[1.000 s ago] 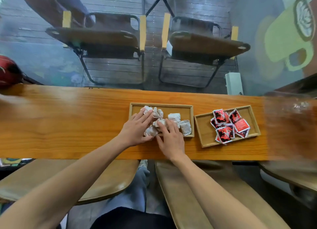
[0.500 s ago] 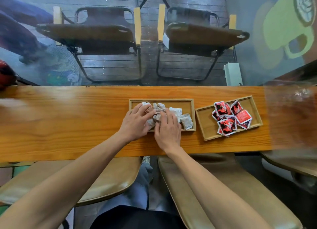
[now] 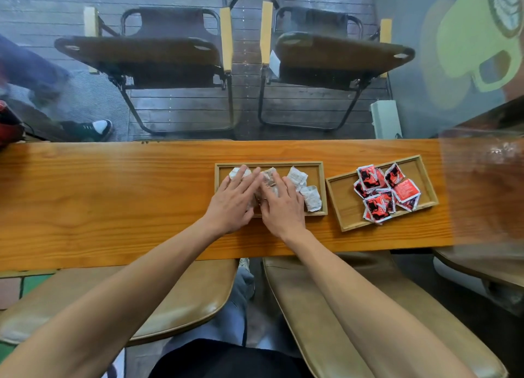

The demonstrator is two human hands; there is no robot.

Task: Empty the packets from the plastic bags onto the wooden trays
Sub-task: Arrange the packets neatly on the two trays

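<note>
Two wooden trays sit side by side on the long wooden counter [image 3: 113, 196]. The left tray [image 3: 317, 166] holds several white packets [image 3: 310, 197]. My left hand [image 3: 234, 200] and my right hand [image 3: 280, 206] lie flat on those packets with fingers spread, covering most of the pile; neither grips a packet. The right tray [image 3: 344, 210], set at a slight angle, holds several red packets [image 3: 380, 192]. No plastic bag can be made out.
Behind the counter stand two folding chairs [image 3: 175, 54] on a dark slatted floor. A person's shoe [image 3: 90, 128] shows at the far left. Tan seats [image 3: 340, 306] are below the counter's near edge. A blurred patch [image 3: 487, 185] covers the counter's right end.
Both hands have slid a little further onto the white packets and flattened over them. The view has shifted slightly; the red packets have not moved.
</note>
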